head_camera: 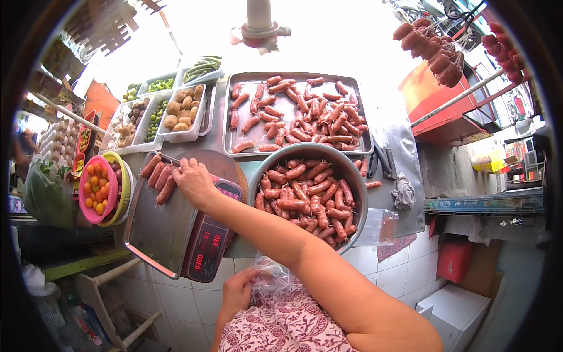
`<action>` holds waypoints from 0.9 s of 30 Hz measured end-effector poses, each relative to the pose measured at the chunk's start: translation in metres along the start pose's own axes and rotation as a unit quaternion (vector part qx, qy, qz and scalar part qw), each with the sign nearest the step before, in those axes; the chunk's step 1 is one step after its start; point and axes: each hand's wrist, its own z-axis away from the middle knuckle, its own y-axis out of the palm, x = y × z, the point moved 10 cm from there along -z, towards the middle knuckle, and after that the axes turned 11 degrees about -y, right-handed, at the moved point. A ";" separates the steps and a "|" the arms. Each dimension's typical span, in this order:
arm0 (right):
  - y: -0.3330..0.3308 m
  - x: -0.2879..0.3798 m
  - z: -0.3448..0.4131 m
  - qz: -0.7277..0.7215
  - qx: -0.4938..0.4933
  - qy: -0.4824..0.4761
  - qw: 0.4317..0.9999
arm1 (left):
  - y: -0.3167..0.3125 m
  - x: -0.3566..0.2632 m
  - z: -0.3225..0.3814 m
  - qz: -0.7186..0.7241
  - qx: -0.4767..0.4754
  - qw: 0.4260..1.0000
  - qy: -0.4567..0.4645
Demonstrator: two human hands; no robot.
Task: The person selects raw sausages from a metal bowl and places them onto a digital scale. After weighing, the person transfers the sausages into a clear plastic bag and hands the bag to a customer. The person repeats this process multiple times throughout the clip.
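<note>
A few raw sausages [165,190] lie side by side on the metal tray [160,237] of a digital scale. My right hand [194,181] reaches across to the tray's upper right corner, fingers bent down at the sausages' edge; whether it grips one is hidden. Low in front of me, my left hand [239,288] pinches a clear plastic bag [272,273]. The scale's red-lit display [207,250] faces up. Right of the scale stands a round metal basin [361,193] heaped with short sausages [303,189]. Behind it, a large metal tray [248,88] bears more sausages.
Plastic tubs hold potatoes [182,110], limes and green vegetables at back left. A pink basket [83,200] of tomatoes stands left of the scale. On the right are a cleaver [389,163], a crumpled cloth [403,192] and a flat plastic bag [380,226]. Sausages [433,48] hang upper right.
</note>
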 end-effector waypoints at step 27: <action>-0.097 -0.443 0.190 0.277 0.170 0.192 0.926 | 0.048 -0.063 -0.047 -0.024 -0.007 0.999 -0.044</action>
